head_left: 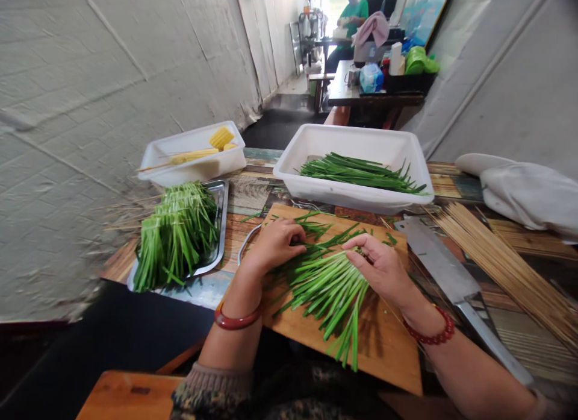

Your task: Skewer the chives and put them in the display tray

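A fanned row of garlic chives (pixel 332 284) spreads over the wooden cutting board (pixel 392 344), pale ends toward my right hand (pixel 379 266). That hand is closed on those ends; whether a skewer runs through them is hidden by the fingers. At the board's left, my left hand (pixel 280 242) has its fingers curled down with the thumb against loose chive leaves. More cut leaves (pixel 316 227) lie just beyond both hands. On a metal tray (pixel 221 227) to the left, skewered chives (pixel 178 233) are heaped, their sticks pointing left.
A cleaver (pixel 440 260) lies right of the board beside many bamboo skewers (pixel 510 269). Behind the board stands a white tub (pixel 352 197) of chives; a smaller tub (pixel 194 173) holds corn skewers (pixel 194 156). A white cloth (pixel 528 191) lies far right. A person (pixel 354 13) sits in the background.
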`<state>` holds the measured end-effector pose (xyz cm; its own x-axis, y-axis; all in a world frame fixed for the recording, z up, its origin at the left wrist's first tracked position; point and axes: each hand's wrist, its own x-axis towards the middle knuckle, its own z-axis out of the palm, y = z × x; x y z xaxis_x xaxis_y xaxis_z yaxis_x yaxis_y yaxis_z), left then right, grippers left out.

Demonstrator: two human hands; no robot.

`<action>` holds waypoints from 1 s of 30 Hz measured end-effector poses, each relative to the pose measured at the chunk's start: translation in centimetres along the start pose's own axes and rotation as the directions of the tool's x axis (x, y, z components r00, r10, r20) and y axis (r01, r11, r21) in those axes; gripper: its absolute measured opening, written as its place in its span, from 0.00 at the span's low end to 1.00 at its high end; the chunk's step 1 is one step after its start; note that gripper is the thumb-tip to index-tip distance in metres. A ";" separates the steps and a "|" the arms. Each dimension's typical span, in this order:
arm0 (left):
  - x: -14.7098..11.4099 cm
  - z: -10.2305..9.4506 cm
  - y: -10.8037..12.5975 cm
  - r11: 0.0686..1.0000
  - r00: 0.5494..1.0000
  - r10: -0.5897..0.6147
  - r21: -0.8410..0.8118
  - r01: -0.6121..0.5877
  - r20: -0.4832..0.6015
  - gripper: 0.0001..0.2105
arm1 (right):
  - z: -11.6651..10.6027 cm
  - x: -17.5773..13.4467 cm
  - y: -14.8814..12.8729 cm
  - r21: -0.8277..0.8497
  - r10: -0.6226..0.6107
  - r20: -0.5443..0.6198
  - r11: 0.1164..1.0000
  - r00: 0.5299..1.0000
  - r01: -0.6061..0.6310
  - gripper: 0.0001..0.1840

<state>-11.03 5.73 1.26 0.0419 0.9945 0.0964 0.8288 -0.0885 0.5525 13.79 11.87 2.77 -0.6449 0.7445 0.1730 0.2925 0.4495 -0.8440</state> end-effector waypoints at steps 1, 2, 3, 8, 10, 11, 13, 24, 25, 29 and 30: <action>0.0 0.0 -0.1 1.000 1.000 -0.004 -0.023 0.004 -0.018 0.06 | 0.0 0.0 -0.1 0.001 -0.006 -0.004 1.000 1.000 0.006 0.09; -0.1 0.0 -0.2 0.999 0.999 -0.015 -0.036 0.013 -0.044 0.08 | 0.0 0.0 -0.1 0.001 -0.011 -0.012 1.000 1.000 0.011 0.09; -0.1 0.0 -0.3 0.999 0.997 -0.031 -0.037 0.028 -0.073 0.08 | 0.0 0.0 -0.1 0.000 -0.016 -0.018 1.000 1.000 0.016 0.09; -0.2 -0.2 -0.2 0.997 0.995 -0.075 0.001 0.076 -0.069 0.05 | 0.0 0.0 -0.2 0.005 -0.020 -0.025 1.000 0.999 0.020 0.08; -0.3 -0.3 -0.3 0.998 0.998 -0.061 -0.001 0.061 -0.022 0.06 | 0.0 0.0 -0.1 0.011 -0.022 -0.020 1.000 1.000 0.022 0.08; -0.4 -0.4 -0.3 0.999 0.999 -0.050 -0.002 0.050 -0.007 0.05 | 0.0 0.0 -0.1 0.012 -0.023 -0.019 1.000 1.000 0.024 0.08; -0.4 -0.4 -0.4 1.000 1.000 -0.022 -0.002 0.022 0.008 0.03 | 0.0 0.0 -0.1 0.007 -0.022 -0.019 1.000 1.000 0.022 0.09; 0.3 -0.1 1.4 0.954 0.968 0.069 -0.267 -0.135 -0.243 0.05 | 0.1 0.0 -0.3 0.012 0.009 -0.022 1.000 1.000 -0.009 0.09; 0.3 -0.2 1.9 0.939 0.962 0.065 -0.309 -0.148 -0.265 0.04 | 0.1 0.0 -0.3 0.007 0.012 -0.019 1.000 1.000 -0.012 0.10; 0.4 0.0 3.3 0.901 0.954 0.016 -0.408 -0.143 -0.300 0.03 | 0.2 0.0 -0.3 -0.020 -0.004 0.006 1.000 1.000 0.004 0.13; 0.5 0.2 3.5 0.890 0.960 -0.012 -0.441 -0.118 -0.281 0.03 | 0.2 0.1 -0.4 -0.016 -0.012 0.009 1.000 1.000 0.012 0.13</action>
<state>-7.98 5.90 3.09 -0.1264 0.9394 0.3188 0.4866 -0.2213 0.8451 13.44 11.64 3.00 -0.6543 0.7349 0.1782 0.2964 0.4660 -0.8337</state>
